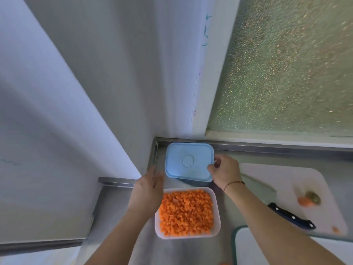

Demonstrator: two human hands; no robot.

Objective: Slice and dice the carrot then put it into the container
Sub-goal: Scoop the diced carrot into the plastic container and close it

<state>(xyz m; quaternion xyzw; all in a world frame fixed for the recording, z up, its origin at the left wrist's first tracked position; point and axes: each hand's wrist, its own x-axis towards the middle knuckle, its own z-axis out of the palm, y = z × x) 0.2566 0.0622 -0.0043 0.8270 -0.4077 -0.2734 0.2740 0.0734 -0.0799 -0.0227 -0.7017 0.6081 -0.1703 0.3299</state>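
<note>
right hand (pixel 225 172): pinching the right edge of the blue lid (pixel 189 162), thumb and fingers curled on its rim; lid looks tilted, near edge raised off the steel counter (pixel 225 207)
left hand (pixel 150 183): fingers straight, released, holding nothing; just off the lid's left edge, at 10 o'clock of the container (pixel 216 215)
diced carrot (pixel 186 213): fills the container, heaped about to the rim
carrot vs hands: at 6 o'clock of the lid, 7 o'clock of right hand, just beside left wrist
risk: one-sided pinch may let the lid slip; a heaped fill could stop it seating and spill dice; left forearm may nudge container
outward: knife (pixel 292 219) on cutting board (pixel 309 180) at 3 o'clock, with carrot end (pixel 305 201)
task stage: cutting looks done, lidding likely next
</note>
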